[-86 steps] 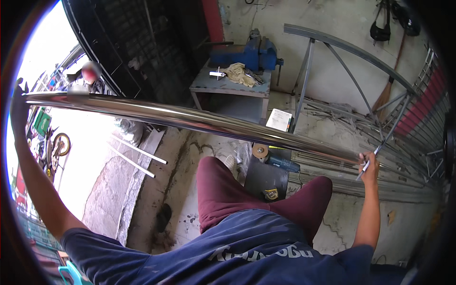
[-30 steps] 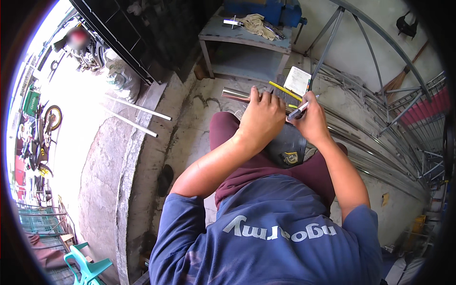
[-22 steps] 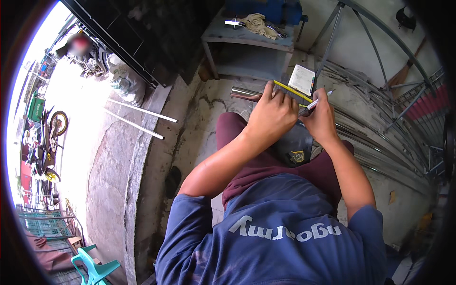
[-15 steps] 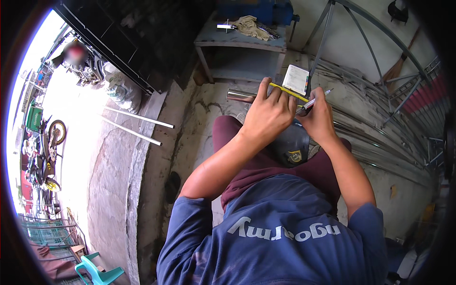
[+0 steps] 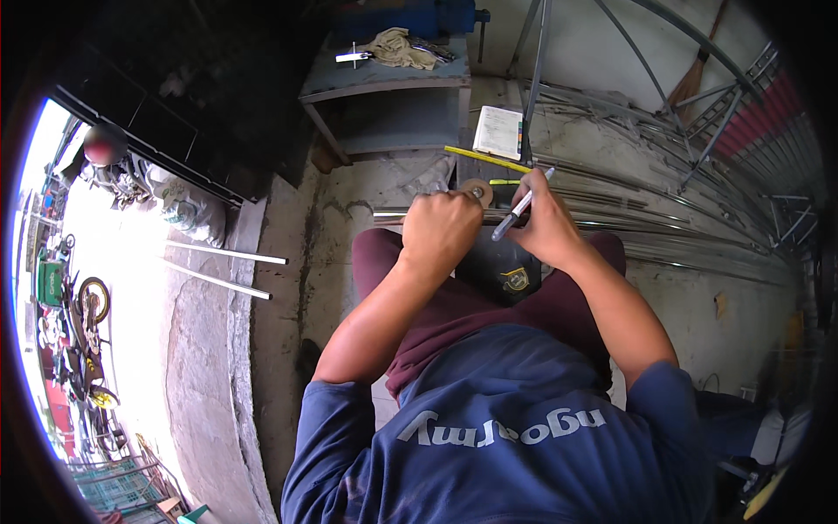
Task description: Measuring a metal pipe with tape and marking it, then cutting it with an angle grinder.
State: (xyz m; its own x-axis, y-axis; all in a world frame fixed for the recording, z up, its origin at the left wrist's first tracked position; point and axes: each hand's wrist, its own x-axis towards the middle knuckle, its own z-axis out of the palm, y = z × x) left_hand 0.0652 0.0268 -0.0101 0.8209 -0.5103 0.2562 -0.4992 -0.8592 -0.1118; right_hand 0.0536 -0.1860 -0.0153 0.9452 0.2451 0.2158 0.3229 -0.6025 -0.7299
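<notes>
Closed over a shiny metal tube [image 5: 386,212], my left hand [image 5: 443,229] hides most of it; the tube's end sticks out to the left. My right hand [image 5: 548,223] grips a marker pen [image 5: 522,206], white with a dark lower end, slanting across the fingers. Just beyond my left hand shows a tan round disc [image 5: 474,189] with a metal centre, partly hidden by the knuckles. Farther off lie a yellow measuring strip [image 5: 485,158] and an open notebook [image 5: 497,131] with writing and coloured tabs. A second short yellow piece [image 5: 504,182] shows by my right fingers.
Long metal tubes [image 5: 663,231] lie on the floor to the right, beneath a curved metal frame [image 5: 602,26]. A grey bench [image 5: 384,83] with a cloth [image 5: 401,48] stands ahead. Two white bars [image 5: 231,253] lie left, near a ledge. Motorcycles [image 5: 87,349] stand outside.
My left hand and the tube have come nearer to me, away from the yellow strip. The marker has swung to a different slant in my right hand. The view has shifted rightward.
</notes>
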